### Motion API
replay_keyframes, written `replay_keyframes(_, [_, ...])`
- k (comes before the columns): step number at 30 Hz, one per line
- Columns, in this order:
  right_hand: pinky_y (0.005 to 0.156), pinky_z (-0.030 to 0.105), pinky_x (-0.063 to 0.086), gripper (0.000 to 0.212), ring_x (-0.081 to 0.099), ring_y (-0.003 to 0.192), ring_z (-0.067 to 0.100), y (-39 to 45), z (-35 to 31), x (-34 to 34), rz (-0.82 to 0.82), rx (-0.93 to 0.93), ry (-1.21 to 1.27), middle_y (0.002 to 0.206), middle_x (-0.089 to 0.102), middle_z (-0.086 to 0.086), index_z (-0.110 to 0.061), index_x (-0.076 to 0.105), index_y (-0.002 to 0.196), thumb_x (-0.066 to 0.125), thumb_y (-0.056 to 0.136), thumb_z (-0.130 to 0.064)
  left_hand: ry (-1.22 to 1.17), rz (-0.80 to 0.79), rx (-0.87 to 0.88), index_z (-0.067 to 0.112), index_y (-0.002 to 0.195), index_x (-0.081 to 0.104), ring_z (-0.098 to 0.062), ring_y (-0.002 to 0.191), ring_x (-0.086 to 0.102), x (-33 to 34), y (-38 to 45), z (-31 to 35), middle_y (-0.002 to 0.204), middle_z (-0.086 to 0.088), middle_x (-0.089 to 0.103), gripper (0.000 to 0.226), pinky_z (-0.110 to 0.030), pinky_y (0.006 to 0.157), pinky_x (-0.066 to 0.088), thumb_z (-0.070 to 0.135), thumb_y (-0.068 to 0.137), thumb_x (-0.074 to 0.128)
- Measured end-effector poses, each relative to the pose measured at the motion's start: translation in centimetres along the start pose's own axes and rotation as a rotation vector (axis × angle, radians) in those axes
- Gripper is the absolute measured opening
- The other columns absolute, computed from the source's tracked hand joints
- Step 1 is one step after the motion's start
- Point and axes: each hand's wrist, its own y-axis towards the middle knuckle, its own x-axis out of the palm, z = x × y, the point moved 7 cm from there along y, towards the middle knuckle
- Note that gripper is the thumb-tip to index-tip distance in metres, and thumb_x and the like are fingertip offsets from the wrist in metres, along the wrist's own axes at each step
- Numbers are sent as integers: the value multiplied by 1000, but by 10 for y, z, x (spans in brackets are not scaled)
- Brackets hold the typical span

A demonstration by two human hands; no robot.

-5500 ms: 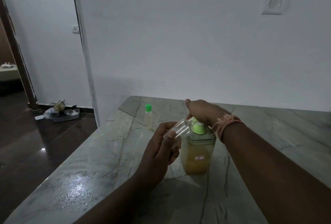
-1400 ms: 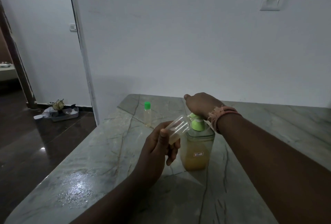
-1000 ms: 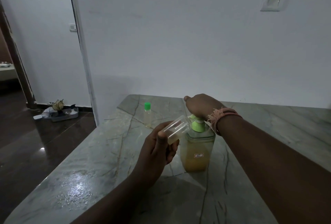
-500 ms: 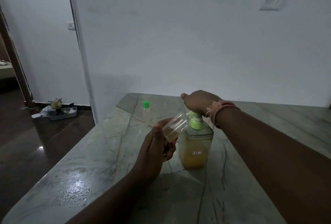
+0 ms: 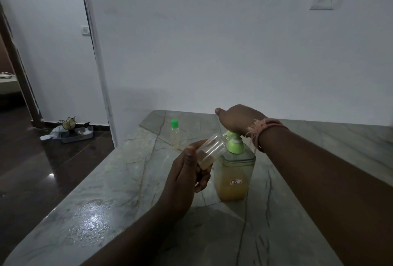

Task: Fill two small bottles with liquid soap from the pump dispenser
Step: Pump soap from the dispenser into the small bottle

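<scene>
- On the marble counter [image 5: 119,200], head view: the left hand [image 5: 187,178] grips a clear small bottle [image 5: 209,152], tilted, its mouth at the pump dispenser [image 5: 234,172] spout.
- The right hand [image 5: 238,120] presses flat on the green pump head [image 5: 234,142], fingers relaxed, grasping nothing.
- Well behind, a green-capped small bottle [image 5: 174,134] stands upright near the white wall [image 5: 212,42].

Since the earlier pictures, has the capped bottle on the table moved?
No. The capped bottle stands on the same spot of the table, behind and left of the dispenser, beside the same vein in the stone; only the camera shifted.
</scene>
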Motion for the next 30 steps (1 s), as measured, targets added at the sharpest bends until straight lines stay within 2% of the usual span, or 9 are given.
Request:
replay_keyframes(2, [91, 36, 43, 42, 57, 109, 33, 1, 0, 2, 10, -19, -2, 124, 60, 17, -15, 57, 85, 25, 105, -36, -5, 4, -5, 17, 135, 56, -12, 53, 48, -1, 1, -1, 72, -4, 58, 56, -27, 46, 39, 47, 102, 23])
replay_keyframes(8, [95, 40, 45, 36, 54, 108, 34, -6, 1, 6, 10, 36, 76, 120, 59, 21, -1, 54, 121, 25, 105, -14, 3, 3, -16, 17, 135, 56, -12, 52, 49, 0, -1, -1, 71, -1, 57, 56, -26, 45, 39, 47, 102, 23])
replay_keyframes(10, [90, 36, 44, 42, 57, 104, 32, -4, 1, 5, -4, 18, 28, 110, 59, 18, -2, 60, 98, 26, 106, -25, 13, 3, -19, 15, 135, 56, -11, 52, 48, 1, -1, 0, 70, -1, 57, 58, -26, 45, 39, 49, 101, 24])
replay_keyframes(12, [80, 31, 39, 50, 55, 89, 28, 0, 2, 1, 25, 33, 32, 95, 58, 13, -8, 51, 70, 29, 104, -39, 20, 3, -22, 14, 136, 55, -11, 52, 48, 2, -2, 1, 71, -1, 57, 60, -25, 45, 39, 51, 100, 25])
replay_keyframes(15, [74, 32, 38, 50, 55, 81, 26, 4, 8, 2, 60, 55, 106, 85, 58, 10, -11, 49, 67, 34, 100, -46, 27, 0, -23, 17, 135, 55, -12, 53, 49, 2, -2, 0, 72, -1, 58, 59, -26, 46, 40, 53, 99, 25])
replay_keyframes(19, [74, 32, 38, 48, 53, 77, 24, 4, 9, 9, 32, 48, 52, 78, 54, 9, -10, 49, 66, 31, 101, -38, 8, 7, -4, 20, 132, 58, -16, 53, 49, 1, -1, 1, 73, -6, 57, 58, -29, 45, 40, 55, 99, 25])
replay_keyframes(25, [80, 32, 41, 42, 54, 91, 27, 1, 0, -1, 53, 20, -1, 98, 58, 12, -7, 57, 90, 31, 104, -37, 38, 0, -5, 22, 132, 57, -13, 53, 51, 2, -3, 2, 72, -1, 60, 56, -27, 46, 41, 53, 99, 25])
replay_keyframes(28, [81, 33, 44, 27, 54, 92, 30, -1, -2, 0, 39, -7, 23, 112, 63, 15, -2, 61, 106, 36, 100, -11, 36, 2, -16, 17, 134, 56, -12, 53, 51, 1, 0, -1, 71, -1, 59, 58, -26, 46, 41, 52, 100, 24])
replay_keyframes(30, [78, 35, 44, 21, 54, 91, 30, -3, -1, 7, 16, -12, 9, 115, 64, 18, -1, 59, 96, 38, 96, -1, 25, 6, -9, 15, 134, 57, -11, 52, 50, 0, 0, -1, 70, -2, 58, 58, -26, 45, 40, 49, 101, 23])
